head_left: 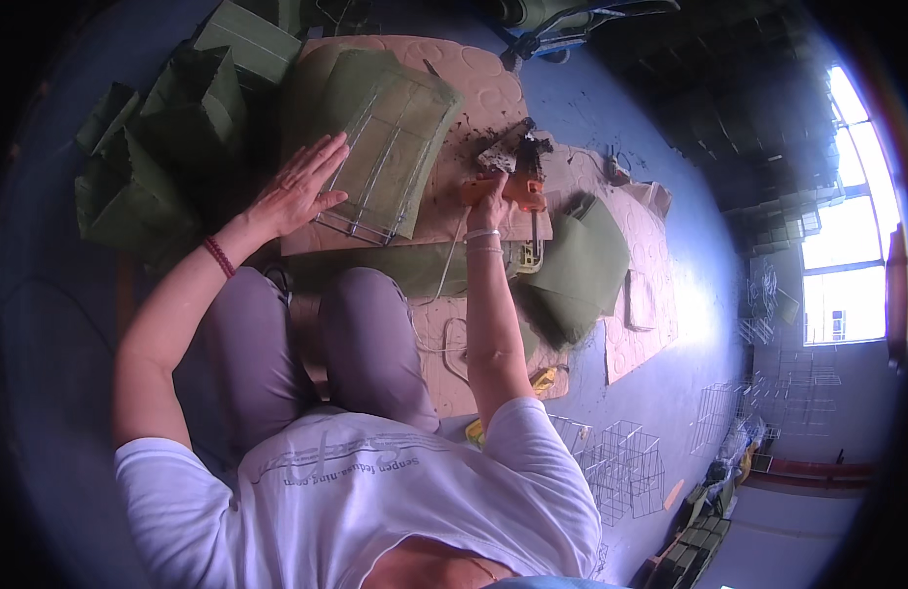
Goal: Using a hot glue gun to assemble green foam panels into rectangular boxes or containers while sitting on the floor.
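My left hand [312, 182] lies flat with its fingers stretched out, at the left edge of a wire frame [380, 162] on an olive-green fabric panel [429, 108]. Nothing is gripped in it. To the right, my right hand [489, 206] is closed around an orange glue gun [525, 192] with a pale cord [449, 257] hanging toward me. Just beyond the gun sits a dark, crusted block [503, 152] with crumbs scattered about it. Whether the gun's nozzle touches the block, I cannot tell.
Folded green fabric [582, 265] rests on the cardboard [640, 344] to the right. Green fabric boxes [194, 93] crowd the far left. Bare wire frames [626, 466] stand on the floor at lower right. A blue metal frame [552, 39] is at the back.
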`<state>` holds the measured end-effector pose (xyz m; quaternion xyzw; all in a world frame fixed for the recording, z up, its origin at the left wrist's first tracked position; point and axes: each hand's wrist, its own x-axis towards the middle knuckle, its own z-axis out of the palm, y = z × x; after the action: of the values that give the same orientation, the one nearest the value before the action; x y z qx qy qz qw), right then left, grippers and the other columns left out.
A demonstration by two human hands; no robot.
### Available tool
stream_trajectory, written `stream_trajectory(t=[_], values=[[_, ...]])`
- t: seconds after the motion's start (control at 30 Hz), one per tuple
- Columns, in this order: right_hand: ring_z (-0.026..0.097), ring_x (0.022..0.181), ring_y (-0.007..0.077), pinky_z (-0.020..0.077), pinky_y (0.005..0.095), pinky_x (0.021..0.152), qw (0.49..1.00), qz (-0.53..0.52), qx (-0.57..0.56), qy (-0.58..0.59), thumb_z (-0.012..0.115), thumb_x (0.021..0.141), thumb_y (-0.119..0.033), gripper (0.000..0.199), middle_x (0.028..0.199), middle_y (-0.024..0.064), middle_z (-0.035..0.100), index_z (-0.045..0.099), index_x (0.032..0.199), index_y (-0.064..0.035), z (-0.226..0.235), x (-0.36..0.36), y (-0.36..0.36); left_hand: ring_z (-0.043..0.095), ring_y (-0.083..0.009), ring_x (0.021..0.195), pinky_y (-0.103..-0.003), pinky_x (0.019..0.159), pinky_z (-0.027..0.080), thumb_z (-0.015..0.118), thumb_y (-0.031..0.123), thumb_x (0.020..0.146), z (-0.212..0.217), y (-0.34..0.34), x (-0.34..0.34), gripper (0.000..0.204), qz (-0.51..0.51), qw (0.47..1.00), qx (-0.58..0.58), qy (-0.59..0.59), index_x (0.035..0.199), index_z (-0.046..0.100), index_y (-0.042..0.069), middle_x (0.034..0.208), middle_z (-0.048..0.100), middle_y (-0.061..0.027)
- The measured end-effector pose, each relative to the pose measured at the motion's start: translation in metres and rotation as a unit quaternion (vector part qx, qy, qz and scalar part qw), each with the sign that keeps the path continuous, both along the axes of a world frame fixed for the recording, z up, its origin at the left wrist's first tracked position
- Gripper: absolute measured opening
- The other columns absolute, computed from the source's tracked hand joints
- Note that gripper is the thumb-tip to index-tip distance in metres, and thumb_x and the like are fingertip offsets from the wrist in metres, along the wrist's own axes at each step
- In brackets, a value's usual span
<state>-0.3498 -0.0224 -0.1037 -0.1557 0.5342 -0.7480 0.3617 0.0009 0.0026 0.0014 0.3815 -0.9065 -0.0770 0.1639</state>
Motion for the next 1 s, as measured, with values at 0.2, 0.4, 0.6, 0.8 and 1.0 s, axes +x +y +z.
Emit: stream_trajectory(t=[0.2,0.4,0.6,0.8,1.0], values=[[0.063,0.088,0.0258,0.0535,0.0366,0.069,0.989,0.131,0.072,-0.018,0.049,0.089,-0.052,0.059,0.106,0.0166,0.060,0.052,0.114,0.0017,-0.001,-0.007,0.002,0.016,-0.0275,0.139,-0.043,0.112,0.018,0.040,0.045,0.093,0.000,0.000,-0.001,0.067,0.002,1.000,0.000,0.004,0.143,0.021,0.005,0.151,0.016,-0.0103],[0.066,0.060,0.0259,0.0539,0.0301,0.048,0.959,0.225,0.168,0.038,0.049,0.092,-0.043,0.054,0.078,0.0205,0.065,0.054,0.098,0.0097,0.016,-0.012,0.028,0.015,-0.0270,0.139,-0.043,0.112,0.017,0.040,0.046,0.093,0.001,0.000,0.000,0.067,0.004,1.000,-0.006,0.010,0.143,0.021,0.005,0.151,0.015,-0.0097],[0.063,0.060,0.0154,0.0508,0.0248,0.050,0.902,0.351,0.110,0.226,0.055,0.089,-0.016,0.022,0.078,0.0115,0.066,0.058,0.098,0.0047,0.006,0.035,0.102,0.023,-0.0245,0.137,-0.046,0.111,0.019,0.036,0.051,0.092,0.018,-0.012,0.002,0.066,0.013,1.000,0.005,0.026,0.140,0.030,0.006,0.147,0.026,-0.0112],[0.061,0.090,0.0173,0.0464,0.0283,0.083,0.835,0.508,0.065,0.201,0.065,0.086,-0.024,0.044,0.098,0.0118,0.066,0.054,0.118,0.0046,0.033,0.121,0.131,0.033,-0.0243,0.132,-0.043,0.110,0.021,0.046,0.037,0.093,0.039,-0.119,-0.018,0.050,0.032,0.985,-0.081,0.149,0.130,0.046,0.004,0.139,0.041,-0.0124],[0.056,0.109,0.0217,0.0470,0.0315,0.085,0.876,0.474,0.024,0.084,0.061,0.088,-0.022,0.051,0.122,0.0146,0.055,0.043,0.129,0.0025,0.031,0.123,0.127,0.037,-0.0264,0.129,-0.039,0.109,0.025,0.052,0.043,0.088,0.049,-0.196,-0.073,0.056,0.047,0.997,-0.053,0.017,0.128,0.049,0.005,0.135,0.045,-0.0138]])
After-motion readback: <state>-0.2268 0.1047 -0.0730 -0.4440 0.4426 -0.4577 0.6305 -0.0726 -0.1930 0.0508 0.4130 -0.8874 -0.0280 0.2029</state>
